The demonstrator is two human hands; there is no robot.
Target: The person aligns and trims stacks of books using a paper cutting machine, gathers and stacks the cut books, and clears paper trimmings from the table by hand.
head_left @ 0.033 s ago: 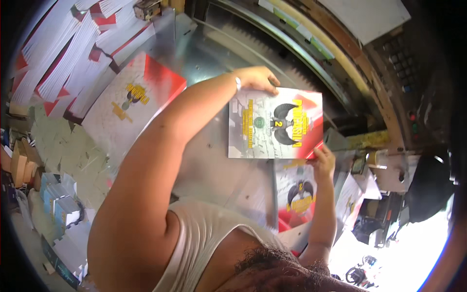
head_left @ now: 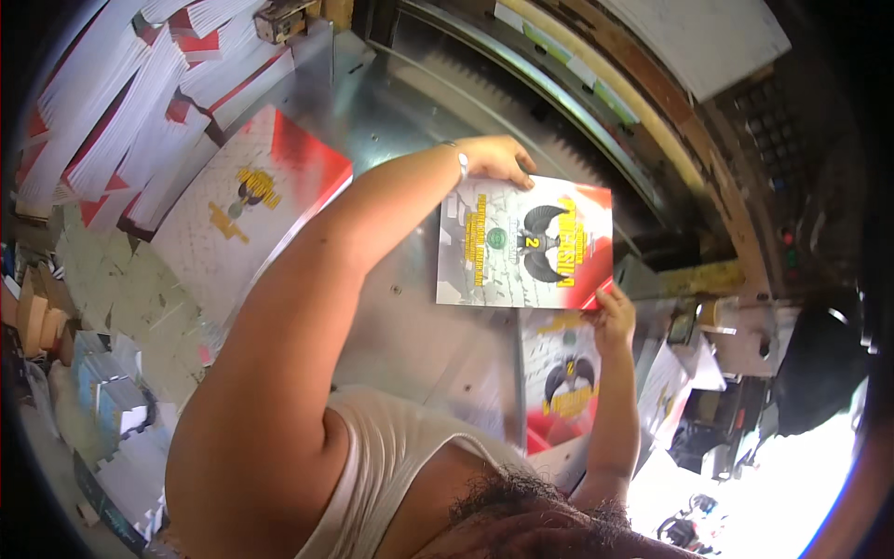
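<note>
A book with a white and red cover, dark wings and yellow lettering lies sideways over the metal machine table. My left hand grips it at the far edge, wrist bent over and fingers curled around that edge. At the near right corner my right hand is closed on the same book, thumb on the cover. Whether a single book or a stack is held cannot be made out. Under my right hand sits another pile of matching books, partly covered by the held one.
To the left lies a stack of similar books, with tall piles of white and red books behind it. A machine bar runs along the far side. A keypad is at right. Smaller stacked books stand lower left.
The held book and both hands have shifted slightly; the book sits a little lower and further left in the view. Both hands keep their hold.
</note>
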